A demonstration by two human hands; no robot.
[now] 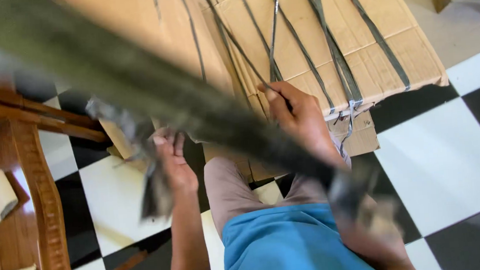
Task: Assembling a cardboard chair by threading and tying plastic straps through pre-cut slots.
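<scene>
Gripping a blurred grey strap end in the curled left hand, pinching a dark strap (lying across the cardboard box) with right hand fingers closed.

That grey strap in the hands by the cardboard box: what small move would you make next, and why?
Probably a gentle pull with the left hand to draw its grey strap taut. The strap hangs loose and blurred below the fist, while the right hand pinches another strap end at the edge of the cardboard box, where several straps cross loosely. A long dark blurred object hides part of the scene.
</scene>
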